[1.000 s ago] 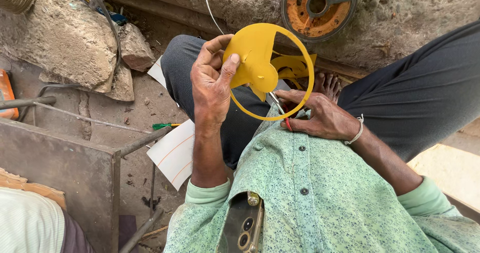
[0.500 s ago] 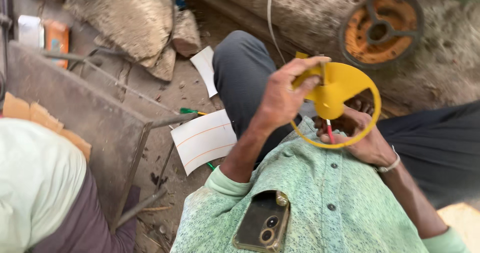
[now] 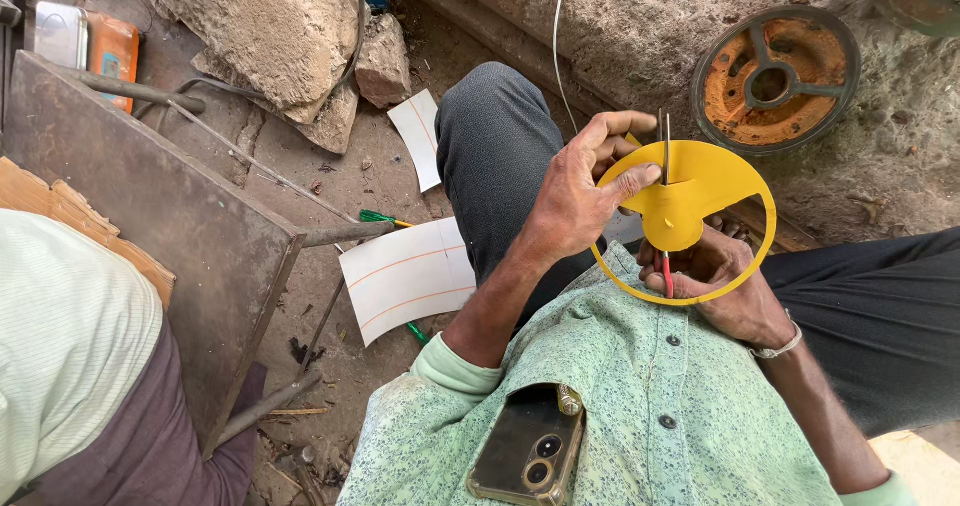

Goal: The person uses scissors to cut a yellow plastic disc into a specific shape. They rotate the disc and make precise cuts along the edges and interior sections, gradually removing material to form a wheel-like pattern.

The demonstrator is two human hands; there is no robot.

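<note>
- Around us lie a rusty wheel (image 3: 775,78), a lined white sheet (image 3: 408,278), a green screwdriver (image 3: 380,218) and a dark metal table (image 3: 150,216); a phone (image 3: 525,448) sits in our shirt pocket.
- Our left hand (image 3: 575,201) pinches the yellow plastic ring (image 3: 690,221) above our lap, thumb on its hub; the ring partly hides our right hand (image 3: 725,281), which is closed on red-handled pliers (image 3: 667,191).
- Since half a second ago, the pliers' thin metal tips have come up through the ring's hub.
</note>
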